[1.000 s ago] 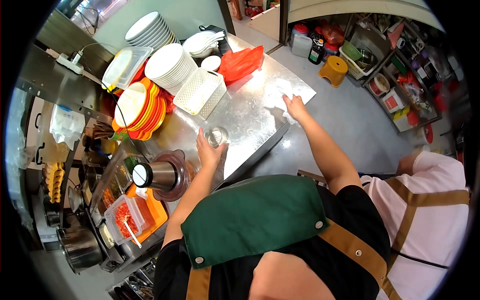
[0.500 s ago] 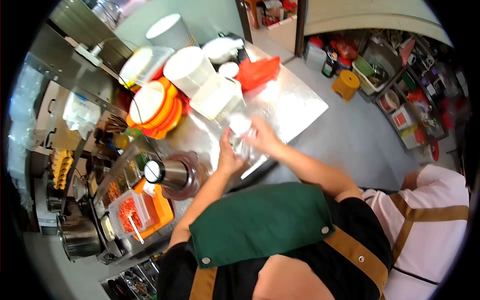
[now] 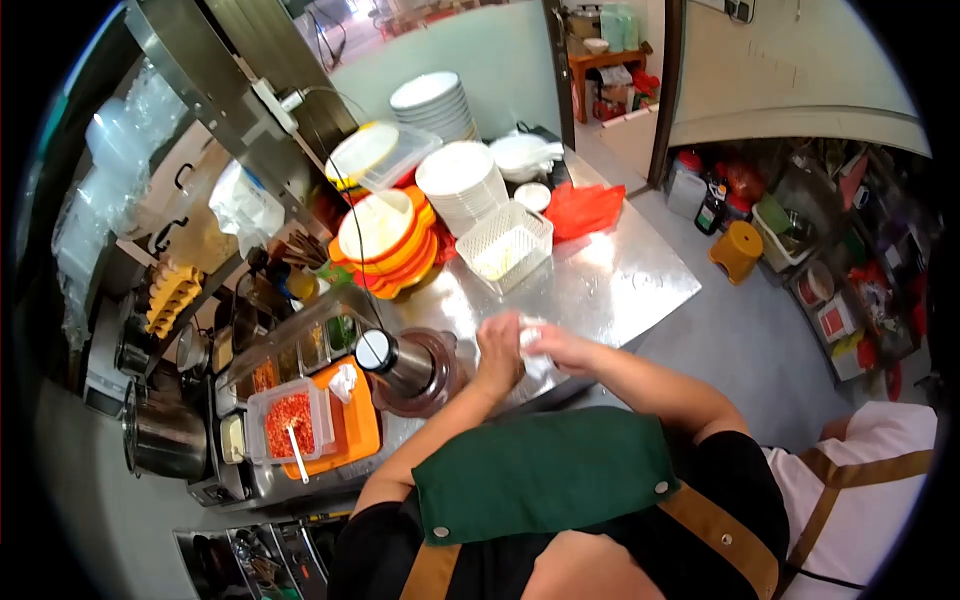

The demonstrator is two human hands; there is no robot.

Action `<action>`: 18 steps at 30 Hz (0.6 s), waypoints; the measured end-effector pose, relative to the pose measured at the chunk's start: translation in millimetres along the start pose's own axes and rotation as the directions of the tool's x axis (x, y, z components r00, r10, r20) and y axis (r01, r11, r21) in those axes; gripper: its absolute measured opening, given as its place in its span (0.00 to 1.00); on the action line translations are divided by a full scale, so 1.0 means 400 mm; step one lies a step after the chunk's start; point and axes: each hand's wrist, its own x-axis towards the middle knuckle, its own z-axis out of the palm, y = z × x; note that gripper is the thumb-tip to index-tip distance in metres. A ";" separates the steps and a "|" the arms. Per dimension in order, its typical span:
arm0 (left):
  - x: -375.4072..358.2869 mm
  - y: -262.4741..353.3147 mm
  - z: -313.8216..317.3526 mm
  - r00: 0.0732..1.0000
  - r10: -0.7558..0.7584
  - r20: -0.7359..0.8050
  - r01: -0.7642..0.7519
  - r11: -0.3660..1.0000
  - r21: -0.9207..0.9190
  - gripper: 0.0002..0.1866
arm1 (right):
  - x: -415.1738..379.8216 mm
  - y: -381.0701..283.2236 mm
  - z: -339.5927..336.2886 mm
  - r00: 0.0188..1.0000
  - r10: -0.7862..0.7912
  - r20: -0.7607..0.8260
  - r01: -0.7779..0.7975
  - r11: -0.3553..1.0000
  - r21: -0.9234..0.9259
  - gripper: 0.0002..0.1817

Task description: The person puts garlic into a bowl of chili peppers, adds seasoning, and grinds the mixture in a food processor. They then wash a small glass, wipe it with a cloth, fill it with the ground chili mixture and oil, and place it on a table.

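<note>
Over the near edge of the steel table, my left hand (image 3: 499, 352) and my right hand (image 3: 562, 348) are close together, fingers closed around a whitish, partly see-through object (image 3: 538, 362). It looks like thin plastic, but my fingers cover much of it and its kind is not clear. Just beyond my hands sits a white perforated basket (image 3: 540, 240) with pale pieces inside. To the left of my left hand stands a steel cylinder with a white top (image 3: 400, 362), in a round brown base (image 3: 445, 385).
Orange bowls (image 3: 410, 275), stacked white plates (image 3: 465, 190) and a red plastic bag (image 3: 590, 210) occupy the table's far side. At left is a tub of chopped red food (image 3: 318, 420) on an orange tray (image 3: 360, 430). Another person (image 3: 880, 490) stands close at right.
The camera view has shifted, so the table and its things appear lower and further right. My hands have drawn together around the whitish object, whose round white top no longer shows clearly.
</note>
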 end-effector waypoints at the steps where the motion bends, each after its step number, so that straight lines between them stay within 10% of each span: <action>1: 0.014 -0.014 0.006 0.999 0.014 -0.032 -0.012 0.998 0.065 0.35 | 0.006 -0.027 0.028 0.993 -0.054 -0.100 0.068 0.987 0.145 0.09; 7: 0.094 0.037 -0.104 0.996 -0.059 0.070 0.080 0.930 -0.359 0.48 | -0.010 -0.061 0.021 0.948 -0.174 -0.268 0.116 0.969 -0.218 0.10; 10: 0.088 0.036 -0.121 0.950 -0.300 0.085 0.256 0.595 -0.762 0.44 | -0.024 -0.070 0.004 0.956 -0.262 -0.128 0.198 0.904 -0.378 0.10; 12: 0.112 0.016 -0.141 0.424 -0.481 0.768 0.710 -0.350 -0.611 0.39 | -0.040 -0.089 0.003 0.987 -0.083 -0.138 -0.006 0.836 -0.549 0.13; 14: 0.145 -0.002 -0.161 0.381 -0.094 0.920 0.685 -0.640 -0.349 0.43 | -0.029 -0.092 0.009 0.809 -0.383 0.445 0.460 -0.057 -0.886 0.17; 18: 0.131 -0.003 -0.089 0.138 -0.464 0.875 0.770 -0.505 -0.389 0.33 | -0.024 -0.029 0.052 0.958 -0.193 0.213 0.251 0.202 -0.947 0.17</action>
